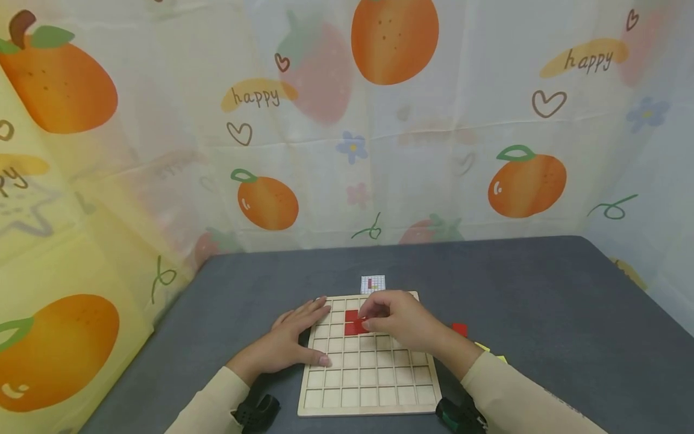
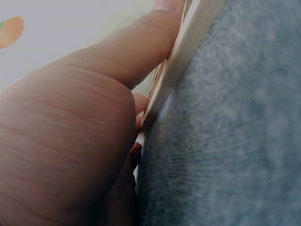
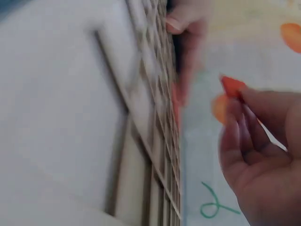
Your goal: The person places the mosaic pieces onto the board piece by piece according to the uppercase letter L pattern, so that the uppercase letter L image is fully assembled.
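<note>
Pale sleeves [image 1: 520,392] are nearest me. One red tile [image 3: 232,86] is pinched between the right hand's [image 1: 403,320] thumb and fingers, over the wooden grid board [image 1: 374,378], near two red squares [image 1: 351,315] in its cells. The left hand [image 1: 287,339] rests on its left edge, thumb apart from fingers. Beyond lies a small gridded card [image 1: 379,281].

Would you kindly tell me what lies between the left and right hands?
The head view shows red tiles and part of the gridded board there.
</note>
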`<state>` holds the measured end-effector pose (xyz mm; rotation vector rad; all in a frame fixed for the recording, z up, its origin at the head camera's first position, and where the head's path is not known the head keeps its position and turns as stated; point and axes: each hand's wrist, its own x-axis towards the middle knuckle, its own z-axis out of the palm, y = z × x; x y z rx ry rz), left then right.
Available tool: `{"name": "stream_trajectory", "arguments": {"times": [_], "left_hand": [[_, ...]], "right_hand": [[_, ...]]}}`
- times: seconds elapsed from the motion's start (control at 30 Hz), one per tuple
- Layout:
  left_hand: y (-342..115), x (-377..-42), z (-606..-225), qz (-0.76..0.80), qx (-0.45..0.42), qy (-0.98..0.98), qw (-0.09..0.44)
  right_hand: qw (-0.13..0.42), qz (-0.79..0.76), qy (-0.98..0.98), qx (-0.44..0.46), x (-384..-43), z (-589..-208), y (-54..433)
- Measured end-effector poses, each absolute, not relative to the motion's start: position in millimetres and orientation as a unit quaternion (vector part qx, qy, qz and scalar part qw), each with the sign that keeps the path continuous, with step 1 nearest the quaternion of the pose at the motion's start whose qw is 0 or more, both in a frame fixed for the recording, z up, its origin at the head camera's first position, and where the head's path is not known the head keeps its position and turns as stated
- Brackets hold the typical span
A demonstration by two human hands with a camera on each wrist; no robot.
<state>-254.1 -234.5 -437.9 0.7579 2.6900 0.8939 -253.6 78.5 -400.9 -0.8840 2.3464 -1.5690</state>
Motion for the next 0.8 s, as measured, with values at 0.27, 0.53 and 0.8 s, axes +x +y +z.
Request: {"name": "stream_trajectory", "arguments": {"times": [0.27,0.53,0.8], "left_hand": [[-234.6,-254.5,-439.6,0.299,0.255,0.914,0.104],[-234.8,-254.2,-440.1,0.303,0.254,0.913,0.100],[-233.8,-255.3,-439.3,0.296,0.250,0.917,0.098]], "right_hand": [[0.100,-0.528,0.793,-0.285,-249.7,-395.5,70.7],[0.116,-0.532,0.792,-0.277,-252.9,-404.6,53.8],[0.117,-0.480,0.824,-0.279,-247.8,-413.8,49.6]]}}
